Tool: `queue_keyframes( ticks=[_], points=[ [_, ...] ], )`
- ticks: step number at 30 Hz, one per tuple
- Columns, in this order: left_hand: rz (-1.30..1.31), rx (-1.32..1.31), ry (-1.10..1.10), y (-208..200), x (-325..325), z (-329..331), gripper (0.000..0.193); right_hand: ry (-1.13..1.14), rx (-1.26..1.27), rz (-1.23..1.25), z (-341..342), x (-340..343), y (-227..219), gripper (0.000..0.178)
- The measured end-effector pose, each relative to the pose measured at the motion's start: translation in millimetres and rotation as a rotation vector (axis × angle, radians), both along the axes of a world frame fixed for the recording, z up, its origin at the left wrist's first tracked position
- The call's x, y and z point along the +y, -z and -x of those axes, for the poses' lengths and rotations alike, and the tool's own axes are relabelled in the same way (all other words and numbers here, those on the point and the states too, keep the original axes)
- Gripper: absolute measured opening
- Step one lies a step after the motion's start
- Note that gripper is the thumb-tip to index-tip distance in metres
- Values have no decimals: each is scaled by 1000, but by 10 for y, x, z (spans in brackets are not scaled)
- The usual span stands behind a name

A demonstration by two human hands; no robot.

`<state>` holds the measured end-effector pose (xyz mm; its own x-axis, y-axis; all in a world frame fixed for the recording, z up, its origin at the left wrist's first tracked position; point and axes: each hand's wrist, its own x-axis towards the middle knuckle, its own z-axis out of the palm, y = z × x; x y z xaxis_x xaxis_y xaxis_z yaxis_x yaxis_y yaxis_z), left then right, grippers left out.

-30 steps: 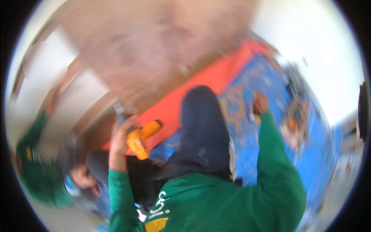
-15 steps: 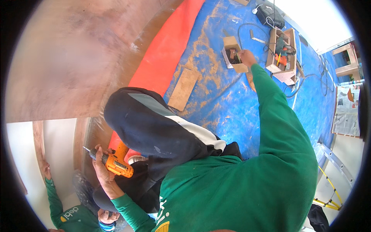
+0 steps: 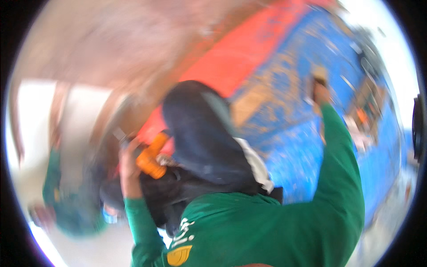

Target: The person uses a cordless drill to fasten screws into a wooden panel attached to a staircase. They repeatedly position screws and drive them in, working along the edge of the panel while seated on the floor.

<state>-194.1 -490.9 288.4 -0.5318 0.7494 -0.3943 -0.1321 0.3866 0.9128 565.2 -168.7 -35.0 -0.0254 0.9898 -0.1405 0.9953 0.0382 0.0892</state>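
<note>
My left hand (image 3: pixel 129 165) is closed round the front part of an orange cordless drill (image 3: pixel 152 161), low at the left beside my bent knee. The drill's nose points up and to the left. At the far right my right arm is stretched out, and my right hand (image 3: pixel 322 94) is at a small open cardboard box (image 3: pixel 318 72) on the blue sheet. Motion smears that hand, so its fingers and anything in them cannot be made out.
A flat wooden board (image 3: pixel 247 107) lies on the dusty blue floor sheet (image 3: pixel 291 167), next to an orange-red sheet (image 3: pixel 222 66). A wooden tool tray (image 3: pixel 370 104) stands right of my right hand. Another person in green (image 3: pixel 73 211) is at lower left; a large wooden panel (image 3: pixel 98 44) fills upper left.
The whole view has swung and blurred, shifting the floor things rightward in the picture. My left hand keeps the drill, and my right hand stays at the cardboard box.
</note>
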Motion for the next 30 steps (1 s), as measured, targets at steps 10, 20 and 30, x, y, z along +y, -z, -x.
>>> queue_keyframes(
  ticks=[10,20,30],
  points=[
    [-37,-145,-61,-352,67,98,33,55,307,120,-100,302,20,45],
    [-234,-115,2,-624,-77,198,19,35,249,8,337,356,-1207,43],
    [-451,-47,136,-1491,178,251,58,-551,1641,128,4763,-184,-4213,35]
  ],
)
